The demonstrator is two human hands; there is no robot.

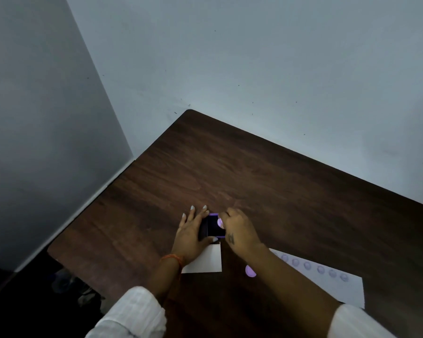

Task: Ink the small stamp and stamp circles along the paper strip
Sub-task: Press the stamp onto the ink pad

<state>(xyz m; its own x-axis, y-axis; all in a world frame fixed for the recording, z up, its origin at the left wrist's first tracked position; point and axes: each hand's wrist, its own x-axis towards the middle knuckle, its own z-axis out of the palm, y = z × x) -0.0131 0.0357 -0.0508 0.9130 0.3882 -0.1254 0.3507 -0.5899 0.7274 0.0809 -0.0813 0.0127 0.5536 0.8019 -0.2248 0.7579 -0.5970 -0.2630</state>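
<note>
Dark wood bench [254, 172] against a pale wall carries your work: your left hand [193, 235] grips the purple ink pad [214, 228], your right hand [239, 230] pinches the small stamp [220, 223] onto it, and the paper strip [327, 276] with its stamped circles lies at right.

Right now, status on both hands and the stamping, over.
Left hand steadying the ink pad. Right hand pressing the small stamp onto it. Paper strip carries a row of circles. Nothing in the way.
</note>
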